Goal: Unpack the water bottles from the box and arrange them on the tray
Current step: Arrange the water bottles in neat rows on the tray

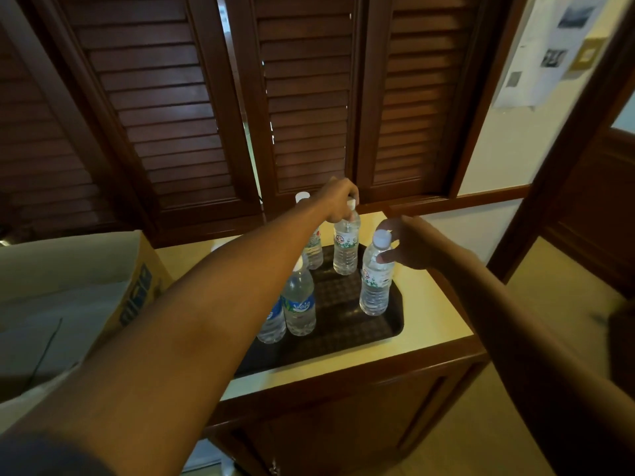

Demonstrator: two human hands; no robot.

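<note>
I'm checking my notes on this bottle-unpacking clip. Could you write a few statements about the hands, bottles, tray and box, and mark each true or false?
1. The left hand grips the top of a bottle at the tray's far side. True.
2. The right hand is empty and away from any bottle. False: it holds the bottle nearest the tray's right edge by its neck.
3. The bottles stand on a dark tray. True.
4. The cardboard box sits right of the tray. False: it is on the left.
5. All bottles lie on their sides. False: they stand upright.
</note>
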